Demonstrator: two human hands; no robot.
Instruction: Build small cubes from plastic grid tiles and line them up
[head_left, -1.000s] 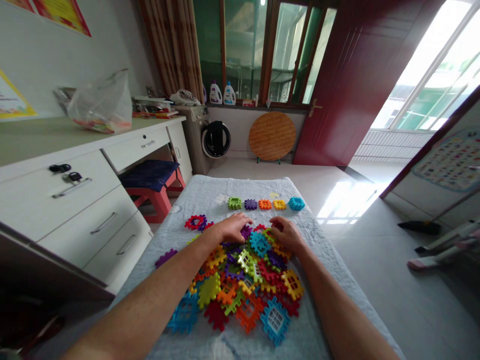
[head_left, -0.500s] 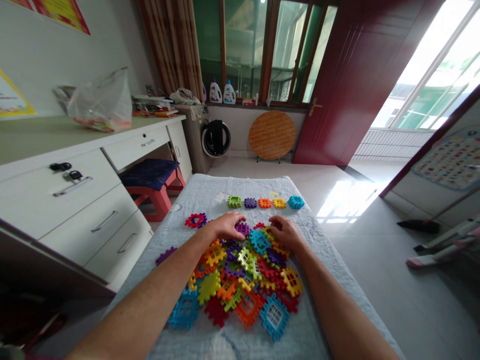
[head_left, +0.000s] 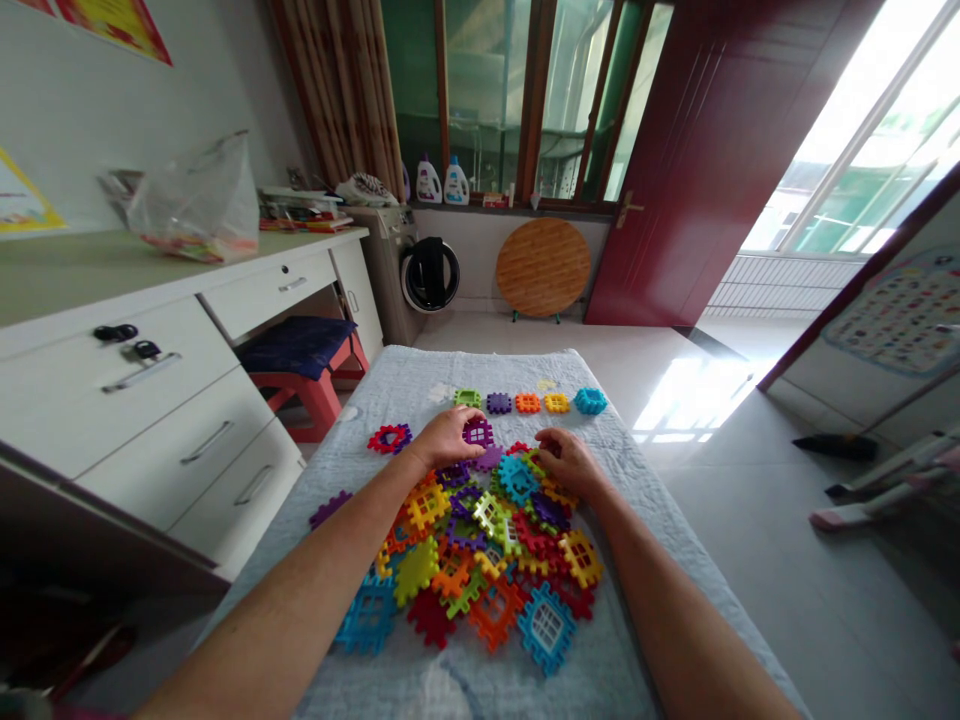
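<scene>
My left hand (head_left: 448, 438) is closed on a purple window-shaped building block (head_left: 478, 432), lifted upright at the far edge of the pile. Just below it lies another purple block (head_left: 489, 458). My right hand (head_left: 568, 462) rests at the right far edge of the pile, fingers bent and apart, beside a blue block (head_left: 517, 479) and a lime green piece. Nothing shows between its fingers. Many notched blocks in mixed colours overlap in the heap, such as a yellow one (head_left: 580, 557) and a blue window block (head_left: 547, 628).
Beyond the pile stand a green block (head_left: 468, 399), a dark purple one (head_left: 499, 403), an orange one (head_left: 528, 402), a yellow one (head_left: 557, 403) and a blue joined ring (head_left: 590, 401). A red-purple ring (head_left: 389, 438) sits left on the cloth-covered table (head_left: 626, 590).
My left hand has raised the purple window block from the pile and moved slightly away from me. My right hand has stayed nearly still.
</scene>
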